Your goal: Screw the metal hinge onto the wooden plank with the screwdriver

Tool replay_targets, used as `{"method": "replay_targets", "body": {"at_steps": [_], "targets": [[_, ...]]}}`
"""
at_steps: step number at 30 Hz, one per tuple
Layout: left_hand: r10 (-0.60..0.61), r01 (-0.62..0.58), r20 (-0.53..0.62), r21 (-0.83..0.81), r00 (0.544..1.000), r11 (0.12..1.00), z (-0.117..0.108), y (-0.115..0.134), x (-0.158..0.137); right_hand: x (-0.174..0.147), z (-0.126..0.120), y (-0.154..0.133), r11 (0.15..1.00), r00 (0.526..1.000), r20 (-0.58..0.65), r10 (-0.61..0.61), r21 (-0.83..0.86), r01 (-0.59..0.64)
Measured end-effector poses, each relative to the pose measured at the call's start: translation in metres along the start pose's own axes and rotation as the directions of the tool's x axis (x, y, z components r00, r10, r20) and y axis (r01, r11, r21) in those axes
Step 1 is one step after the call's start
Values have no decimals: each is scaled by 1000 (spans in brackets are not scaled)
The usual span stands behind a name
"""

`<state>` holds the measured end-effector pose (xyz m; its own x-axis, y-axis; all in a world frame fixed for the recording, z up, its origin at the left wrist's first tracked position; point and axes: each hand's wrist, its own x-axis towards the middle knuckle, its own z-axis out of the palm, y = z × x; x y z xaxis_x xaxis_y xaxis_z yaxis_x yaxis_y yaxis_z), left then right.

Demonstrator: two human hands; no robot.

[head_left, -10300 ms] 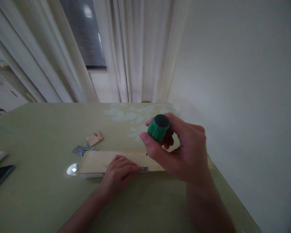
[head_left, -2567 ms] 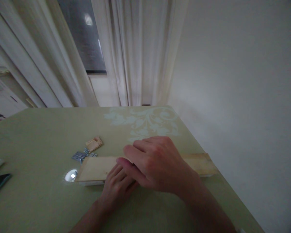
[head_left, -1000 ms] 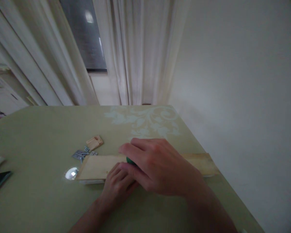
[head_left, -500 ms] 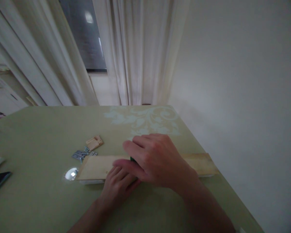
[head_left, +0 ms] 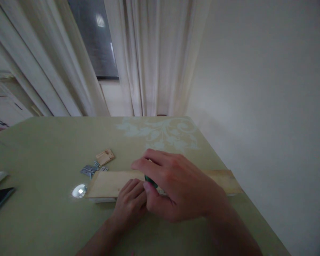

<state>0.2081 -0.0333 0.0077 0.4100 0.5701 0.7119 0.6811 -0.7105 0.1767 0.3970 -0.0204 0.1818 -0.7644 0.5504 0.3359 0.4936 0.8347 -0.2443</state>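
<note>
Where the left hand (head_left: pixel 130 201) rests, the wooden board (head_left: pixel 104 183) lies flat.

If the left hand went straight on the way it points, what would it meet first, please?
Probably the right hand, gripping the green handle just beyond the left hand; whether the hands now touch is unclear.

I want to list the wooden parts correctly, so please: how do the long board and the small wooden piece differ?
The long board is much longer than the small wooden piece. The left hand rests on the long board, while neither hand touches the small wooden piece. Both look pale and wooden.
</note>
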Motion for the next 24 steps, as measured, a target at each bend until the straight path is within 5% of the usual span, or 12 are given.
{"method": "replay_targets", "body": {"at_steps": [7,13,19,24], "targets": [[65,-66,-96,-3,993,998,1,0,-1,2,6,0,977,994,-95,47,-202,-65],[99,-100,-81,2,992,995,-1,-1,1,-1,-1,-1,999,999,17,47,-17,-47],[90,-91,-102,-4,991,996,-3,1,4,4,4,-1,977,997,-32,71,-201,-76],[88,-89,-77,-6,993,996,3,-2,0,-1,-2,-2,998,998,17,53,-46,-52]]}}
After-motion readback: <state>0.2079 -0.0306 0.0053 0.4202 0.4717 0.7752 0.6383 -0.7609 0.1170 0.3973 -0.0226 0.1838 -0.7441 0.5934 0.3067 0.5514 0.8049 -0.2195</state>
